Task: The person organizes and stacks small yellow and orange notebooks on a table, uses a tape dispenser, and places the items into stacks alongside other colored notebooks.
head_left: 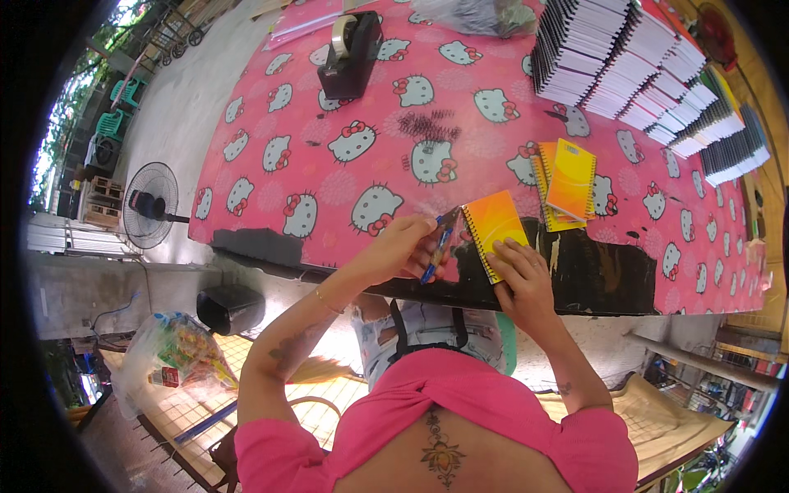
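Observation:
My left hand [404,250] is closed round a slim blue-handled tool [438,253] with a dark head, which looks like small pliers. Its head is close to the top of the black coil on a yellow-orange spiral notebook [493,215]. That notebook lies tilted at the table's near edge. My right hand [523,279] grips its lower part, fingers over the cover and thumb by the coil side. To the right is a small pile of similar yellow spiral notebooks [572,179]. Several loose black coils [429,126] lie farther back.
A pink patterned cover [329,185] lies on the table, torn to black along the near edge. At the back stand a black tape dispenser [351,57] and tall stacks of bound notebooks [612,66]. A standing fan [150,205] is at the left, above a bulging plastic bag [177,357].

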### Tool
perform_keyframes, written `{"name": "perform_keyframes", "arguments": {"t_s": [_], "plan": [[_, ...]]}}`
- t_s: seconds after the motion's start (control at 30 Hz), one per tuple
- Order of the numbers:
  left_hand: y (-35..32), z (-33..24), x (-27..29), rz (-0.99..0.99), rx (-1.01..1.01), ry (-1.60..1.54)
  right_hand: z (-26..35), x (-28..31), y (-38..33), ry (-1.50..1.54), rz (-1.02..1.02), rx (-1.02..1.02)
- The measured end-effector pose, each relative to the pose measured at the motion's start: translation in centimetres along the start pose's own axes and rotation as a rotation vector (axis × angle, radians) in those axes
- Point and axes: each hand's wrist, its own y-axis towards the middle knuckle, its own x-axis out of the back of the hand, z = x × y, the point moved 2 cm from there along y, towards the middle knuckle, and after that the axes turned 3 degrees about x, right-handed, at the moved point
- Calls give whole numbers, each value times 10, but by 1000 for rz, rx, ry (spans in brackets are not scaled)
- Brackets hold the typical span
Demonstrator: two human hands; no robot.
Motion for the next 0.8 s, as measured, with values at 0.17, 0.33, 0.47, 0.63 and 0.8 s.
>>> {"name": "perform_keyframes", "arguments": {"t_s": [0.17,0.33,0.47,0.63,0.8], "plan": [[7,3,3,-13,47,79,0,0,-1,-4,-7,-1],[1,-10,2,-218,-199,733,2,1,-1,2,-5,-2],[-18,-16,-22,-578,-675,1646,1,-1,-2,10,4,2],[-20,-23,-11,-504,-583,1521,2,4,-4,-29,-10,-4],[-33,-24,2,-466,-668,1424,2,38,10,222,-207,-76]]}}
